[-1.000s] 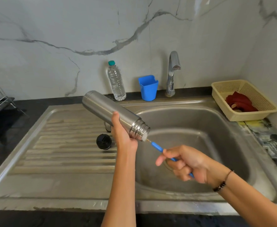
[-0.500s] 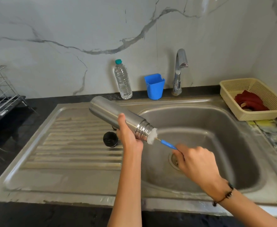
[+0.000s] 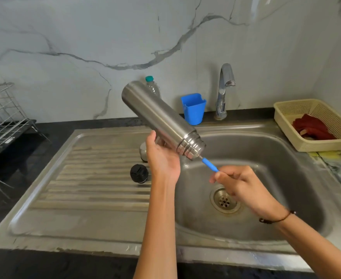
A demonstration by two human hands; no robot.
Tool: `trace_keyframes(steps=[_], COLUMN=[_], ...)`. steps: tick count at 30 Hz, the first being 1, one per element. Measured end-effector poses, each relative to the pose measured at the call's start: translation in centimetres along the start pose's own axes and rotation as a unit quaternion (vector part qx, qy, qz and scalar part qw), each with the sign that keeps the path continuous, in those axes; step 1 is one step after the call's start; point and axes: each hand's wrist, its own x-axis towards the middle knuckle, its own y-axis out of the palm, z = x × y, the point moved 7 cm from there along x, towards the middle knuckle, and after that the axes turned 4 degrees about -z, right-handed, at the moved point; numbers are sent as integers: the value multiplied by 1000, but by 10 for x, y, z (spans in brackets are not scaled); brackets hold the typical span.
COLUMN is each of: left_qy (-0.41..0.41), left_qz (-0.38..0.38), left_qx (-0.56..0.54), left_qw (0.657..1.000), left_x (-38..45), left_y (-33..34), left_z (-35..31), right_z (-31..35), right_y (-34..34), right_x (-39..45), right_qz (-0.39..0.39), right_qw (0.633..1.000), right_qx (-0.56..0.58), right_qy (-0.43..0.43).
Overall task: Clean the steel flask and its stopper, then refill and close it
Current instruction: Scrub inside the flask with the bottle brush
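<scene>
My left hand (image 3: 162,158) grips the steel flask (image 3: 157,115) near its threaded neck and holds it tilted over the sink's edge, mouth pointing down and to the right. My right hand (image 3: 240,183) holds the blue handle of a bottle brush (image 3: 209,165). The brush's head is hidden inside the flask's mouth. The black stopper (image 3: 139,173) sits on the draining board just left of my left wrist. A steel cap (image 3: 143,152) stands behind it, partly hidden by my left hand.
The sink basin (image 3: 276,168) with its drain (image 3: 225,201) lies under my right hand. At the back stand the tap (image 3: 225,89), a blue cup (image 3: 193,108) and a plastic water bottle (image 3: 152,85). A cream basket (image 3: 306,141) with red cloth sits right, a wire rack (image 3: 2,119) left.
The flask's base has risen, so it tilts more steeply. The white brush head that showed at the mouth half a second ago has gone back inside.
</scene>
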Motion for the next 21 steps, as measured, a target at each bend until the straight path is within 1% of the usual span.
trace_keyframes(steps=[1, 2, 4, 5, 6, 7, 8, 9, 10, 11, 13, 15, 17, 19, 21], left_qy=[9, 12, 2, 0, -1, -2, -2, 2, 1, -3, -9, -7, 8, 6, 1], left_qz=[30, 51, 76, 77, 71, 50, 19, -14, -38, -60, -81, -73, -81, -106, -136], left_qx=[-2, 9, 23, 27, 29, 24, 16, 9, 0, -7, 0, 17, 1, -11, 1], left_qw=[1000, 999, 997, 997, 997, 998, 1000, 1000, 999, 998, 997, 997, 997, 994, 991], left_x=[-1, -3, -7, -7, -6, -5, -3, 1, 4, 5, 3, 1, 7, 14, 12], left_y=[4, 7, 12, 11, 8, 3, -4, -13, -20, -26, -26, -20, -21, -28, -32], left_z=[-2, -2, 5, 7, 9, 9, 8, 8, 8, 9, 18, 26, 23, 17, 18], right_z=[-3, -4, -6, -5, -4, 2, 7, 12, 18, 22, 27, 30, 30, 30, 34], right_y=[2, 6, 14, 14, 11, 6, 0, -5, -7, -6, -1, 4, 4, -1, 1], right_x=[-4, -9, -15, -15, -13, -12, -12, -15, -22, -26, -22, -15, -18, -27, -27], right_qz=[30, 56, 82, 75, 53, 20, -20, -64, -87, -91, -105, -116, -125, -141, -145], right_qw=[995, 986, 983, 989, 995, 990, 955, 900, 853, 821, 798, 795, 788, 772, 762], right_qx=[80, 120, 107, 66, -18, -141, -290, -416, -490, -537, -565, -567, -573, -584, -594], right_qy=[60, 98, 124, 113, 79, 19, -53, -113, -157, -173, -181, -182, -190, -206, -213])
